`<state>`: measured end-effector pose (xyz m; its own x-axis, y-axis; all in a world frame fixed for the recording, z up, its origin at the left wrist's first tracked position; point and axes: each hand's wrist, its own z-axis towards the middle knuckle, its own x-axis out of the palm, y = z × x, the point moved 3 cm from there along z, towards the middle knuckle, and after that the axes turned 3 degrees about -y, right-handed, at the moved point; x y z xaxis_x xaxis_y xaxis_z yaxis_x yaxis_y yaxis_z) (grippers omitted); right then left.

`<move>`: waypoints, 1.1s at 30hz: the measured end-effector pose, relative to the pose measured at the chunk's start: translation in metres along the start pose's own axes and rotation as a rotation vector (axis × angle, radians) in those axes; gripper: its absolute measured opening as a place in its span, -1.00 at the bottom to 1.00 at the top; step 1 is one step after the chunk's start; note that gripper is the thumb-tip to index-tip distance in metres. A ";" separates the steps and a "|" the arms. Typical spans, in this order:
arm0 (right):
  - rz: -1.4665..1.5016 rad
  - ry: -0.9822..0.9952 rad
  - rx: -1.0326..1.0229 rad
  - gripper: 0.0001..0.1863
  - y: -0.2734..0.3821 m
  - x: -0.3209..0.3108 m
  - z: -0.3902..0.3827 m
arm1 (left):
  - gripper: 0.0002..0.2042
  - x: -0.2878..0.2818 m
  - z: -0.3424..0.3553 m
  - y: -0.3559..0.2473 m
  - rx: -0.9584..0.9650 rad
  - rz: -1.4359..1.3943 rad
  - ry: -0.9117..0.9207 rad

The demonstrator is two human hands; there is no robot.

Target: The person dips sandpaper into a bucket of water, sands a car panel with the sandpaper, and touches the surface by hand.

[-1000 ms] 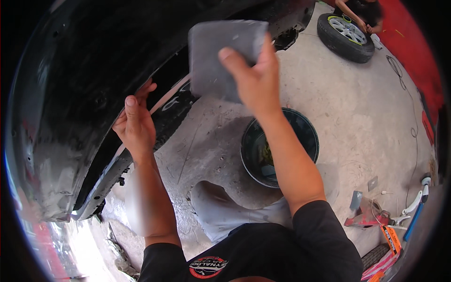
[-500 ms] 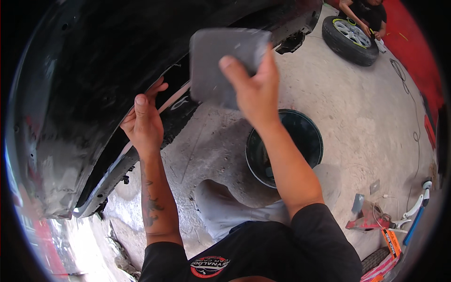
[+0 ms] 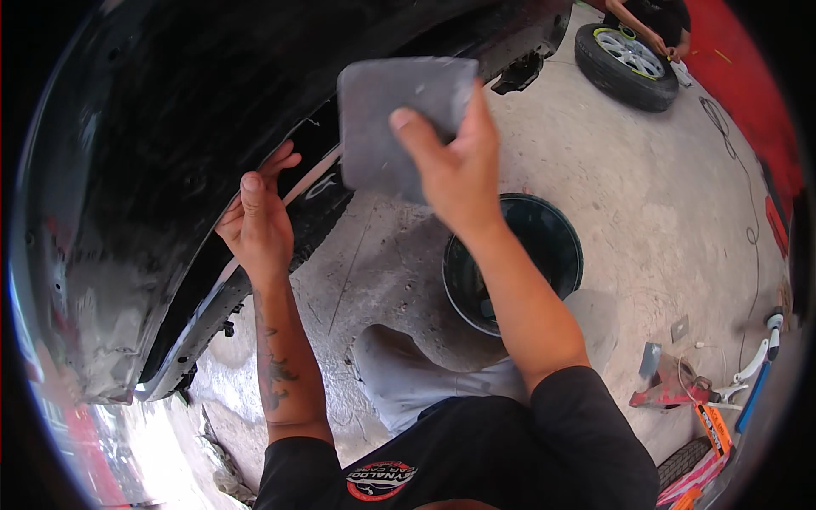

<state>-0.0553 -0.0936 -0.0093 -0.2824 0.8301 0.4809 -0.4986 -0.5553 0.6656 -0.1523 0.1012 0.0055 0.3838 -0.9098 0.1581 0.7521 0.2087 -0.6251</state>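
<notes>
A large black car body panel (image 3: 153, 153) fills the upper left, with a narrow gap and a pale strip (image 3: 310, 174) along its lower edge. My left hand (image 3: 259, 212) grips that edge, thumb upright on the near side and fingertips curled behind the lip. My right hand (image 3: 459, 174) is closed on a square dark grey sheet or pad (image 3: 382, 93), thumb across its face, at the panel's edge. Its fingers are mostly behind the sheet. Below my right forearm a dark bucket (image 3: 544, 263) stands on the concrete floor.
At top right a co-worker's hands (image 3: 663, 47) are at a wheel with tyre (image 3: 612, 76) lying on the floor, beside a red surface (image 3: 739, 76). A cable (image 3: 722, 127) trails down the right. Tools (image 3: 680, 391), an orange strap (image 3: 714, 429) and another tyre (image 3: 680, 463) lie lower right.
My right hand and the grey sheet have moved slightly downward. My left hand has shifted up and right in the picture since the earliest frame, while still on the panel edge.
</notes>
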 end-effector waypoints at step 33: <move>-0.078 0.212 -0.127 -0.67 -0.013 0.035 -0.029 | -0.70 -0.018 -0.007 0.008 -0.069 0.040 -0.073</move>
<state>-0.0824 -0.0560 -0.0174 -0.3978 0.8699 0.2916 -0.6205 -0.4892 0.6129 -0.1565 0.1173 -0.0078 0.4530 -0.8720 0.1855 0.6974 0.2170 -0.6830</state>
